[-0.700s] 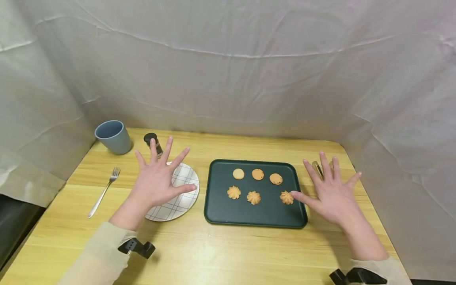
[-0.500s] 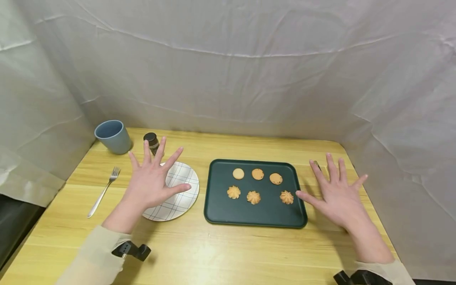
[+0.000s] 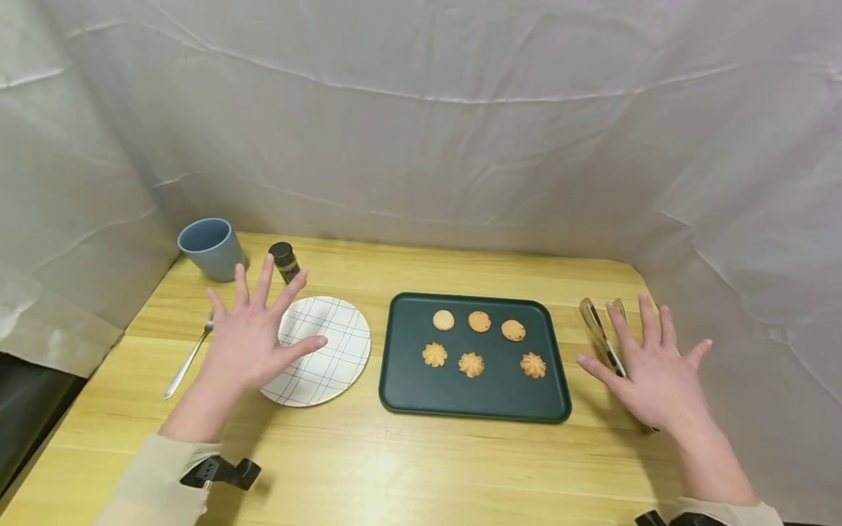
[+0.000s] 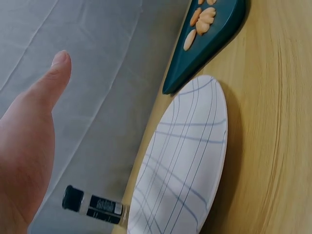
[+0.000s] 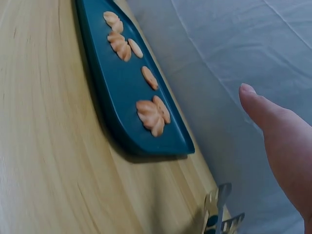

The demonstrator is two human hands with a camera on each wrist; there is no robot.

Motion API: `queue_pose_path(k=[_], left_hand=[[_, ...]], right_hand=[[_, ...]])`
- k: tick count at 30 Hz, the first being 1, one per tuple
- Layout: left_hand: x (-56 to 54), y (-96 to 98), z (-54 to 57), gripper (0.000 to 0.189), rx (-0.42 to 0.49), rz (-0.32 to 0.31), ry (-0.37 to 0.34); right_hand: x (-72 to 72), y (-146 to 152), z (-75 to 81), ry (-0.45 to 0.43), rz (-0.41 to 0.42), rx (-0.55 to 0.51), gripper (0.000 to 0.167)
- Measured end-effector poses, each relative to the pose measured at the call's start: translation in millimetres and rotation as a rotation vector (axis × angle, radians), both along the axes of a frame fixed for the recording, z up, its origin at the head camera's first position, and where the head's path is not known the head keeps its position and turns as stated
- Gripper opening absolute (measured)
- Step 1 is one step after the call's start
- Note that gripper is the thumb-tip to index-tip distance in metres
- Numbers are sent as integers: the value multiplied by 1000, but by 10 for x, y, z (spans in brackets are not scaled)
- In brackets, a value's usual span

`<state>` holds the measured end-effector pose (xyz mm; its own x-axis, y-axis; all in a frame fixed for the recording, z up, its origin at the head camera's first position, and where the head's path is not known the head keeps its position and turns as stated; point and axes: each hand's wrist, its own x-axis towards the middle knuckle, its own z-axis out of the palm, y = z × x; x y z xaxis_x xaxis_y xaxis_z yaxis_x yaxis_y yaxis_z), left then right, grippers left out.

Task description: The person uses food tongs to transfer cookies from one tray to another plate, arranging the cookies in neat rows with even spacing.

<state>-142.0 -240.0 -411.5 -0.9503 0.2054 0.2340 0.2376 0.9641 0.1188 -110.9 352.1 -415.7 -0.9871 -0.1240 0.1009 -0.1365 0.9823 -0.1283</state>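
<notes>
My left hand (image 3: 246, 340), fingers spread wide, hovers over the left part of a white plate (image 3: 335, 347) with a blue check pattern and overlaps the fork's tines. Above the table's right side, my right hand (image 3: 658, 372) is spread as well and holds nothing. Beneath it lie metal tongs (image 3: 595, 325), partly hidden by the hand and wrist. Between the hands sits a dark green tray (image 3: 473, 402). It bears a row of round cookies (image 3: 479, 321) at the back and a row of flower-shaped cookies (image 3: 471, 364) in front.
A blue-grey cup (image 3: 213, 252) stands at the back left corner, with a black-capped spice jar (image 3: 286, 261) to its right. Along the left side lies a fork (image 3: 187, 365). Grey fabric (image 3: 421, 146) walls the table in at the back and sides.
Both hands have moved outward, the left one leftward and the right one rightward. More of the plate, the spice jar and the tongs now shows, while the fork's tines are now covered.
</notes>
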Motion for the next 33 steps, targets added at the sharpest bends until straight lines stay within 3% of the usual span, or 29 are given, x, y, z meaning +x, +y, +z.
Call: queue_pose_path(k=[12, 24, 33], left_hand=[[95, -252, -84, 101, 160, 63, -69], [105, -404, -341, 88, 365, 181, -134], [37, -477, -539, 75, 535, 227, -154]], right_hand=[[43, 277, -190, -28, -86, -107, 99], [33, 401, -455, 87, -150, -272, 92], [15, 391, -640, 100, -202, -333, 91]])
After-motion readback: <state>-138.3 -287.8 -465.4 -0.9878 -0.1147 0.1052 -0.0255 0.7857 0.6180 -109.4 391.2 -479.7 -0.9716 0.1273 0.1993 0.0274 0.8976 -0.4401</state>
